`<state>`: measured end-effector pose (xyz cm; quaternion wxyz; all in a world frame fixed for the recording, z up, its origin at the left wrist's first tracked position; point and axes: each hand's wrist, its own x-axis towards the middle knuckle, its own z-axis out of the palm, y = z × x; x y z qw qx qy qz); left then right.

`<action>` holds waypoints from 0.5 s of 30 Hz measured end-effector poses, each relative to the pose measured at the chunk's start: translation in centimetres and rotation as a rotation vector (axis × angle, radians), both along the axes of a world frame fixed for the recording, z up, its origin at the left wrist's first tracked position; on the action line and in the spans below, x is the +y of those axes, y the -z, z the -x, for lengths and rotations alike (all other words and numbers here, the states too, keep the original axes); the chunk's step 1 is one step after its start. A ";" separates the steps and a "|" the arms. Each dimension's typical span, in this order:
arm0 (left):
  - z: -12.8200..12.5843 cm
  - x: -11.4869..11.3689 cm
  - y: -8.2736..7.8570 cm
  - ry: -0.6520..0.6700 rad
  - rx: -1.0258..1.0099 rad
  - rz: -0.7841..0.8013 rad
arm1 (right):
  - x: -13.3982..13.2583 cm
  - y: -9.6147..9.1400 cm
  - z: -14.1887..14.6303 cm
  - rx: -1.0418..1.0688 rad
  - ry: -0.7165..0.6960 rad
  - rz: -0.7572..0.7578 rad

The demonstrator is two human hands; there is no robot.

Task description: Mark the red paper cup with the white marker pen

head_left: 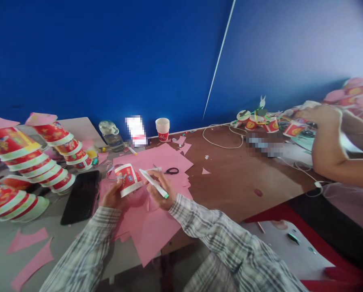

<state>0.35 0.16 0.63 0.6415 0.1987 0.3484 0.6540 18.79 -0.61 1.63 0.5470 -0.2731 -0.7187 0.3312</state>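
My left hand (113,196) is closed around a red and white paper cup (127,179), which is tilted with its rim toward me. Between the fingers of my right hand (163,190) is a white marker pen (153,183) with a green end; its other end points at the cup, and I cannot tell whether they touch. Beneath both hands spread several sheets of pink paper (157,237). Black-handled scissors (172,171) lie on the paper just past my right hand.
Stacks of red paper cups (32,162) lean at the left, beside a black phone (80,197). Along the wall stand a glass jug (111,136), a lit screen (136,130) and another cup (162,129). At right, another person's arm (330,146) reaches over cup crafts (271,124) and a white cable (222,146).
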 end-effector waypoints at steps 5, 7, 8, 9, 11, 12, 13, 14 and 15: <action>-0.1 -0.2 -0.3 -0.008 0.072 -0.012 | -0.1 -0.4 0.0 0.008 -0.019 0.029; -0.1 -0.3 -0.3 -0.001 0.083 -0.019 | -0.1 -0.6 -0.1 0.003 -0.039 -0.015; -0.2 -0.3 -0.3 0.001 0.089 -0.021 | -0.2 -0.7 -0.1 0.001 -0.051 -0.034; -0.2 -0.3 -0.3 0.001 0.097 -0.023 | -0.2 -0.9 -0.2 0.000 -0.063 -0.049; -0.2 -0.3 -0.3 0.021 0.114 -0.031 | -0.2 -1.0 -0.3 -0.005 -0.080 -0.066; -0.2 -0.3 -0.3 0.039 0.124 -0.037 | -0.2 -1.0 -0.4 -0.011 -0.085 -0.070; -0.2 -0.3 -0.2 0.059 0.132 -0.042 | -0.2 -0.9 -0.4 -0.015 -0.083 -0.077; -0.1 -0.3 -0.2 0.069 0.138 -0.049 | -0.2 -0.9 -0.4 -0.020 -0.079 -0.086; -0.1 -0.3 -0.2 0.072 0.141 -0.055 | -0.2 -0.8 -0.3 -0.025 -0.068 -0.095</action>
